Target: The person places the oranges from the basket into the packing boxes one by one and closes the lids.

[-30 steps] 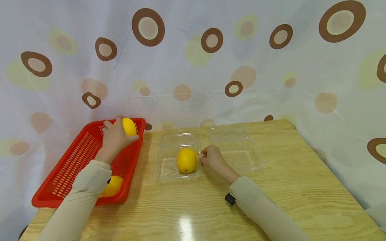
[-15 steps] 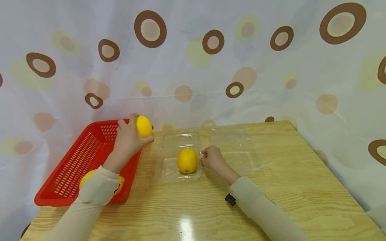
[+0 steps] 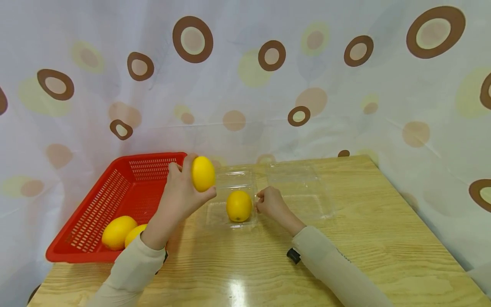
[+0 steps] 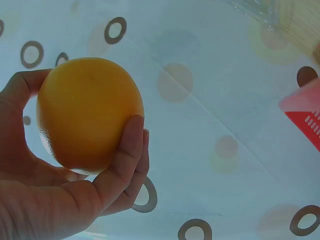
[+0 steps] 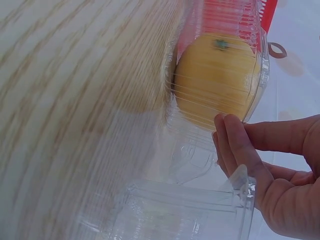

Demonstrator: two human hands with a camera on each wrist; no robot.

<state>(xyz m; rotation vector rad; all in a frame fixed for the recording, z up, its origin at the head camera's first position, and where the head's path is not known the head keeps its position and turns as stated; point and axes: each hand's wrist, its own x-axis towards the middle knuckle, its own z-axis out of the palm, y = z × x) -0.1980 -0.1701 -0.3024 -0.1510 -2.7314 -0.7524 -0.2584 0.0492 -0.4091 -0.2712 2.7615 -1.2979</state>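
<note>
My left hand (image 3: pixel 178 196) grips an orange (image 3: pixel 203 174) in the air, just right of the red basket and near the left clear plastic box (image 3: pixel 216 213). In the left wrist view its thumb and fingers curl round the fruit (image 4: pixel 90 112). Another orange (image 3: pixel 239 206) sits in that box, toward its right side; a green stem end shows in the right wrist view. With thumb and fingertips, my right hand (image 3: pixel 274 204) pinches the box's right rim (image 5: pixel 265 65). A second clear box (image 3: pixel 307 202) stands open-lidded to the right.
The red slotted basket (image 3: pixel 149 155) stands at the table's left, with two oranges (image 3: pixel 119 232) visible at its near end. My left forearm partly covers one. A patterned cloth (image 3: pixel 245 94) hangs behind the wooden table (image 3: pixel 364 221).
My left hand has carried the orange rightward out from over the basket to beside the left box. The oranges in the basket have come into view. My right hand has stayed in place.
</note>
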